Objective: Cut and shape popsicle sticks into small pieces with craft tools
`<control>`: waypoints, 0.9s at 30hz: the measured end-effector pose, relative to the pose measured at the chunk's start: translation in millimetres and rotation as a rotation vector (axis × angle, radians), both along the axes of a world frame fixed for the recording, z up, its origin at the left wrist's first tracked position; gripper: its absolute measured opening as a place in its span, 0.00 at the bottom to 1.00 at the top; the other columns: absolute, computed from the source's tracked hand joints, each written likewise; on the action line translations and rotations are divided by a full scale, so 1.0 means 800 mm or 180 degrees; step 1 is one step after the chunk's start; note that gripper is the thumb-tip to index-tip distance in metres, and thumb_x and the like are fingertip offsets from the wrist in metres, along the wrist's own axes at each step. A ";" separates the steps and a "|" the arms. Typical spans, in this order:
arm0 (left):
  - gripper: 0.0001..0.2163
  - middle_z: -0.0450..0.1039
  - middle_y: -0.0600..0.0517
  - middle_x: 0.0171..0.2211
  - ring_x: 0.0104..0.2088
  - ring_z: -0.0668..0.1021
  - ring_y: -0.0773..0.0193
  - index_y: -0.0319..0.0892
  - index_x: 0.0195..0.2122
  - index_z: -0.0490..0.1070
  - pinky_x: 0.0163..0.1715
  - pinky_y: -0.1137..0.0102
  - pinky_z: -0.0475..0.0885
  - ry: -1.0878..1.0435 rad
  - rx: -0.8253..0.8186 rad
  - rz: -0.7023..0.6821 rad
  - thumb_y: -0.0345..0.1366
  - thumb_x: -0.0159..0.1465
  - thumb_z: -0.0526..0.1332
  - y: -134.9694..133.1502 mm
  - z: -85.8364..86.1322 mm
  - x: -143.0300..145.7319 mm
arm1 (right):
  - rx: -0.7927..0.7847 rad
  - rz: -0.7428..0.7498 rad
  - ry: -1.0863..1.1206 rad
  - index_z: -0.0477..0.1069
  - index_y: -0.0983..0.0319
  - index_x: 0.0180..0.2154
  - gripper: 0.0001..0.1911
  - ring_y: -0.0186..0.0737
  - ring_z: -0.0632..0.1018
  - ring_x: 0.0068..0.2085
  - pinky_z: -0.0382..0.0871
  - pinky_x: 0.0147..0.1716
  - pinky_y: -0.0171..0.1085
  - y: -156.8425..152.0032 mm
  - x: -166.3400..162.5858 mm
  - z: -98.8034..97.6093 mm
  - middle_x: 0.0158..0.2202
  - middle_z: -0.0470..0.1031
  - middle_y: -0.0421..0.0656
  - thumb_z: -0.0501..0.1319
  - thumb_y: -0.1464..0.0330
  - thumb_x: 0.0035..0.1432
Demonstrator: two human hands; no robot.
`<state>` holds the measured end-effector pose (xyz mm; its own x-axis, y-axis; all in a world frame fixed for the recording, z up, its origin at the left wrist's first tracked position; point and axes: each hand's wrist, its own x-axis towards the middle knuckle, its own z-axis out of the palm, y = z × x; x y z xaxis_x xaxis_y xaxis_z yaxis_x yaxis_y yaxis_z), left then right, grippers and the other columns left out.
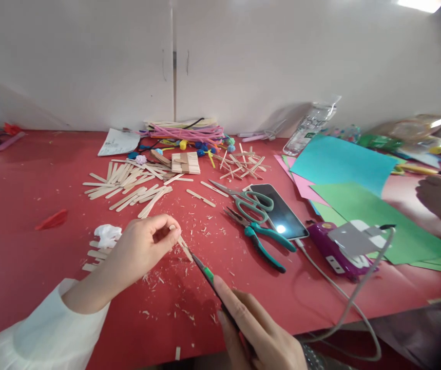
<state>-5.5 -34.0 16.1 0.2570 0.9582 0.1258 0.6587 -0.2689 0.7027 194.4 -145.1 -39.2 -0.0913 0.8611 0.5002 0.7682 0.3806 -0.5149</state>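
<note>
My left hand (pixel 137 252) pinches one end of a wooden craft stick (pixel 185 248) between thumb and fingers, above the red tabletop (pixel 123 318). My right hand (pixel 254 324) is wrapped around a utility knife (pixel 208 275) with a green part near its blade. The blade tip meets the far end of the stick. Pale wood shavings (pixel 187 313) are scattered beneath both hands. Under my left wrist lie several more sticks (pixel 91 254) beside a crumpled white tissue (pixel 108 235). The knife's lower handle is hidden in my right palm.
Loose craft sticks (pixel 128 180) lie behind my left hand. Scissors (pixel 256 205), teal-handled pliers (pixel 262 246) and a phone (pixel 282 216) with a cable are to the right. Beyond are a purple device (pixel 331 252), colored paper (pixel 343 159), a bottle (pixel 308 128) and another person's hand (pixel 439 200).
</note>
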 end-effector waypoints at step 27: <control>0.11 0.72 0.58 0.23 0.22 0.71 0.71 0.43 0.26 0.68 0.23 0.76 0.65 0.0166 0.0115 -0.0105 0.39 0.63 0.52 -0.002 0.000 0.001 | -0.0035 0.0138 -0.0272 0.71 0.59 0.53 0.19 0.32 0.80 0.27 0.72 0.22 0.25 0.001 0.008 0.007 0.36 0.79 0.44 0.54 0.72 0.61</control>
